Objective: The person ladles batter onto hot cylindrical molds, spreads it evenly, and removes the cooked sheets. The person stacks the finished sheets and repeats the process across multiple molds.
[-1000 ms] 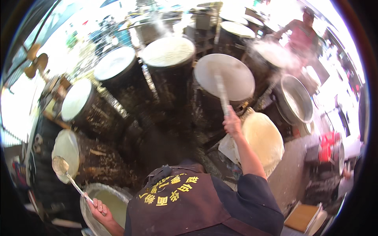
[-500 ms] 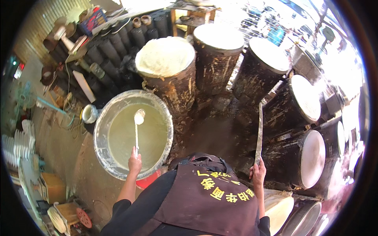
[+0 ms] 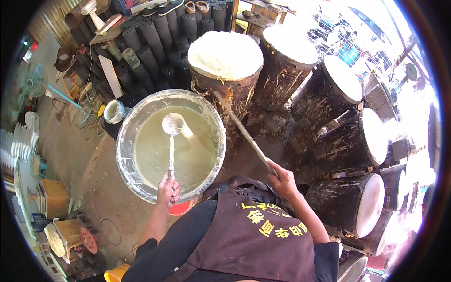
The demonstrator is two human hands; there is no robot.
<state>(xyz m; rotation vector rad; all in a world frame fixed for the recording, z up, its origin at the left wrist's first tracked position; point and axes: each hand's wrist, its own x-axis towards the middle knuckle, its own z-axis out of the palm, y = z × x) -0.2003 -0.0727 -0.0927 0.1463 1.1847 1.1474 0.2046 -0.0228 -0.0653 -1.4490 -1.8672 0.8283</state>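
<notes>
Nearest the viewpoint is the person's brown apron (image 3: 253, 249), printed in yellow and worn over a dark short-sleeved top. Both forearms extend forward from it.

Left hand (image 3: 167, 190): the grip is wrapped around the handle of a ladle (image 3: 173, 124). The ladle points away from the body, with its round bowl positioned over the large tub (image 3: 126, 150). Contact between bowl and liquid cannot be confirmed. The tub stands on the floor (image 3: 96, 188), has a whitish, smeared rim, and contains pale grey-green liquid (image 3: 155, 157). A red item (image 3: 180, 207) shows at the tub's near edge.

Right hand (image 3: 283, 181): the grip is pressed around the near end of a long, flat stick (image 3: 244, 131). The stick slants forward and left; its far end overlaps the dark wall of a drum (image 3: 202, 84). Whether they touch cannot be determined. This drum, just beyond the tub, carries a white mound (image 3: 225, 54).

Further dark drums (image 3: 314, 98) with white tops curve around to the right. A small pot (image 3: 112, 112) is located just beside the tub, on its left. Farther back are stacked black cylinders (image 3: 148, 54), with shoes (image 3: 170, 7) resting on top.
</notes>
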